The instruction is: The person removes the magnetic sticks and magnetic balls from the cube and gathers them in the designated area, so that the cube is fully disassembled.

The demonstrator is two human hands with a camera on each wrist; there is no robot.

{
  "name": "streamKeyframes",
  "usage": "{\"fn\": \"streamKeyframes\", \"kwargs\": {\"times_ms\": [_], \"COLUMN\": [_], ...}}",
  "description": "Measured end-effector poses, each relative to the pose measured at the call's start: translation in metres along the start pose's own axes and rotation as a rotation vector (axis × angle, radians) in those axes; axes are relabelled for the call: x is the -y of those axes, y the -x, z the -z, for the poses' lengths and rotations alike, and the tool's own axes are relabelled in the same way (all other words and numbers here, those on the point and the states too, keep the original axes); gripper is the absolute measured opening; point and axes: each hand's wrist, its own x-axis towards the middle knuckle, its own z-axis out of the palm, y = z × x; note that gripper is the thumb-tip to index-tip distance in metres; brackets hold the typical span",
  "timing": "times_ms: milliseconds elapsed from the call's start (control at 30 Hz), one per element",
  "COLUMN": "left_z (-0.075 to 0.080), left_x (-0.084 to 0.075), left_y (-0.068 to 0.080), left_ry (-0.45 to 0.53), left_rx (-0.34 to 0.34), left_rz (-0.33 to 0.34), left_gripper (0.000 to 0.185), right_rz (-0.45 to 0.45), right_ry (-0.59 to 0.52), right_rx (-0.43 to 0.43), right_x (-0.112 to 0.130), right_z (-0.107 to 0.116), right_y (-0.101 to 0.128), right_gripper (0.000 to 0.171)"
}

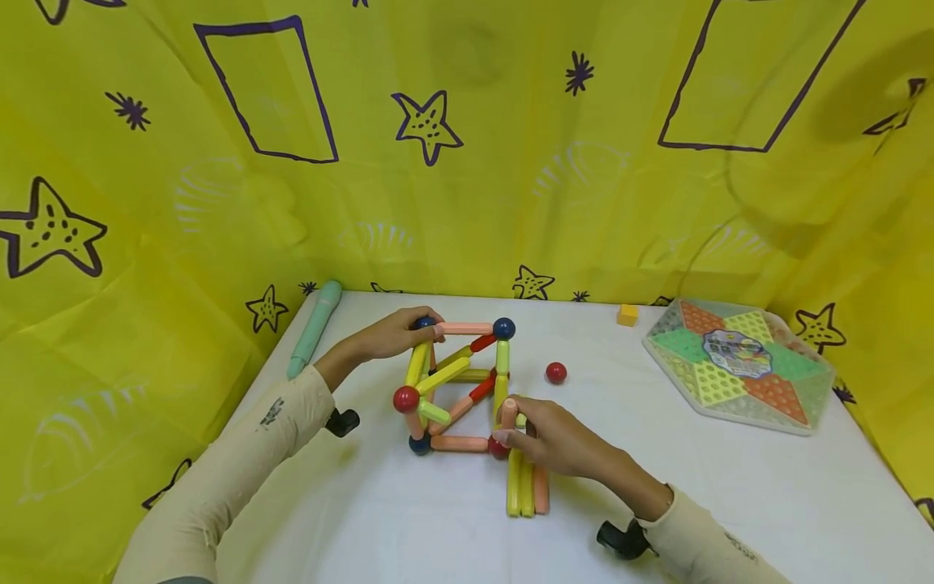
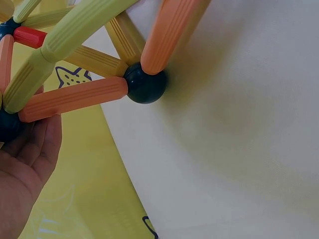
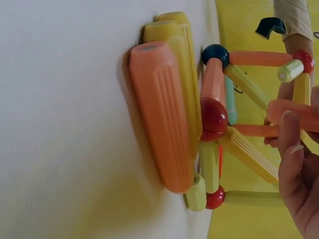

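On white tabletop [image 1: 365, 519], left fingers [image 2: 49, 144] hold a multicoloured frame [image 1: 445, 375], right fingers [image 3: 289, 135] an orange rod [image 1: 508, 414]

We have the rod-and-ball frame [image 1: 460, 444] on the table [image 1: 365, 519]. Left of the frame, reaching farther back, lies a tube [image 1: 314, 331]; right of the frame, a loose ball [image 1: 556, 373]; right and behind, a block [image 1: 627, 315]; well right, a case [image 1: 795, 361]. Spare rods [image 1: 527, 491] lie before its near right corner.

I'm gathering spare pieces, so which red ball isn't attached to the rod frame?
The red ball lying alone on the white table, right of the rod frame; the other visible red balls are joined into it.
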Motion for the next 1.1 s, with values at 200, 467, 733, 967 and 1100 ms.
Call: {"fn": "streamKeyframes", "kwargs": {"times_ms": [200,467,733,967,1100], "left_z": [0.000,0.000,0.000,0.000,0.000], "left_x": [-0.001,-0.003,-0.004,-0.003,-0.003], "left_y": [0.000,0.001,0.002,0.002,0.001], "left_ry": [-0.006,-0.013,-0.006,-0.023,-0.027], "left_rx": [0.000,-0.002,0.000,0.002,0.002], "left_rz": [0.003,-0.005,-0.006,-0.013,-0.018], "left_gripper": [0.031,0.031,0.030,0.032,0.033], "right_rz": [-0.033,-0.134,-0.257,-0.298,-0.276], "right_ry": [-0.178,-0.272,-0.075,0.028,0.025], "right_rx": [0.036,-0.001,-0.005,0.068,0.053], "right_x": [-0.004,-0.017,-0.039,-0.045,-0.047], "right_z": [0.009,0.019,0.022,0.010,0.006], "right_y": [0.008,0.028,0.054,0.063,0.061], "right_gripper": [0.028,0.061,0.040,0.030,0.033]}}
